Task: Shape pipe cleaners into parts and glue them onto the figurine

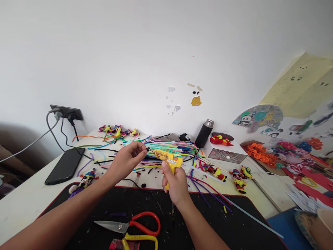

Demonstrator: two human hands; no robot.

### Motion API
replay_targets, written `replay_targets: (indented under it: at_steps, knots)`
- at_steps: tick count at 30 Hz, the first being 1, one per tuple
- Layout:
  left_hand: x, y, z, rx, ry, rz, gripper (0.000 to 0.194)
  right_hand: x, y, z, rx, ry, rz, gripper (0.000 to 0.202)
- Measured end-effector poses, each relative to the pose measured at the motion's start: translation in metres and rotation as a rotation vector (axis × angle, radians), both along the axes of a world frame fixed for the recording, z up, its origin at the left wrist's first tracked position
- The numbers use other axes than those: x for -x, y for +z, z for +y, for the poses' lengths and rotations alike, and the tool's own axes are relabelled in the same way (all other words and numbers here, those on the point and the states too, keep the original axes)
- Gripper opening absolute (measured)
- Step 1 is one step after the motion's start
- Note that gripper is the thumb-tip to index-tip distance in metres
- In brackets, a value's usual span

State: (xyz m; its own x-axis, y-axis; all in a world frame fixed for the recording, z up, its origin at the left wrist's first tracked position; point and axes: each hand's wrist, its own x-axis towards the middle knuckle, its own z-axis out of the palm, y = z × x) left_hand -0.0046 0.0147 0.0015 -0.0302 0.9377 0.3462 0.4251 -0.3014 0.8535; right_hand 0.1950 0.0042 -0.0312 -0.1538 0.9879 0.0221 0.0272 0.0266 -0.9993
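Observation:
My right hand (175,180) is wrapped round the handle of a yellow glue gun (166,158), whose nozzle points left. Close to the nozzle, my left hand (131,156) pinches a small black piece (149,149) between thumb and fingertips. Whether nozzle and piece touch is too small to tell. Behind both hands lies a heap of coloured pipe cleaners (166,144). Scissors with red and yellow handles (145,224) rest on the black mat (213,225) below my hands.
A phone (65,166) lies at the left near a wall socket (66,113) with cables. Small pipe-cleaner figures (238,180) lie around the table. A black bottle (204,133) and a white box (227,152) stand at the back right. A red lighter (125,244) is by the scissors.

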Motion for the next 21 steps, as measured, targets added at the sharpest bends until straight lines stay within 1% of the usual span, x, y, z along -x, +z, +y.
replay_targets:
  at_steps: [12, 21]
  knots:
    - [-0.002, 0.004, -0.001, 0.004, 0.016, -0.023, 0.026, 0.001, 0.002, -0.001, 0.005, 0.005, -0.008, 0.066]
    - [-0.004, 0.011, -0.003, 0.054, -0.01, -0.118, 0.031, 0.0, 0.002, -0.001, 0.009, -0.005, 0.003, 0.066]
